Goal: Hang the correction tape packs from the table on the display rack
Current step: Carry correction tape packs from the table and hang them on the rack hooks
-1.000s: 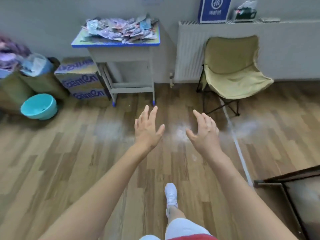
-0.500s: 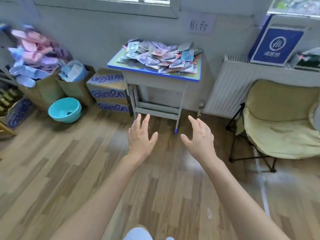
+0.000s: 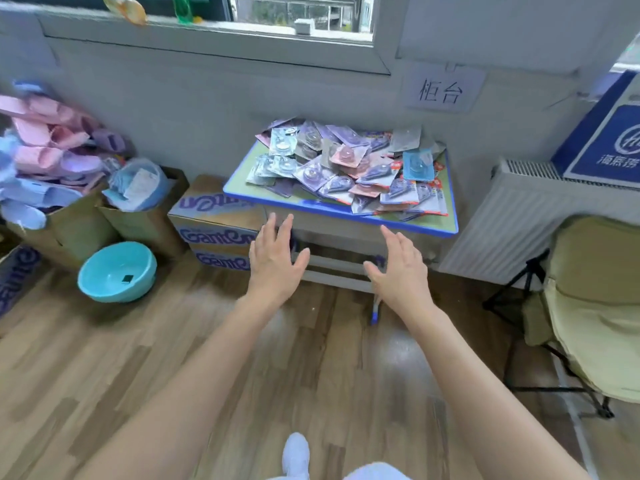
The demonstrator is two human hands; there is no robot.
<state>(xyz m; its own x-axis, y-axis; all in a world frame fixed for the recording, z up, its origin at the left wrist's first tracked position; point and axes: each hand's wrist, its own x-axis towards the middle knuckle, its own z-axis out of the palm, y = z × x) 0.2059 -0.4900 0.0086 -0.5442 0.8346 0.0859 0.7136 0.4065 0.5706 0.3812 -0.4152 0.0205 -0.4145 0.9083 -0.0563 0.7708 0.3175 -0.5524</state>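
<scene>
— How far along is the job, would you say?

— Barely begun, I'd judge. The correction tape packs (image 3: 349, 169) lie in a loose heap on the small blue-edged table (image 3: 408, 227) under the window, and I see none anywhere else.

— And the hands?

— Both empty. The left hand (image 3: 273, 263) and the right hand (image 3: 398, 268) are held out with fingers spread, palms down, in front of the table's near edge and below its top, touching nothing.

— Any sign of the display rack?

— None from here; it's outside what I can see, so I can't say whether anything hangs on it already.

— The heap looks full?

— It does, though the packs overlap so much that I can't count them. Picking up, carrying and hanging all seem left to do.
</scene>
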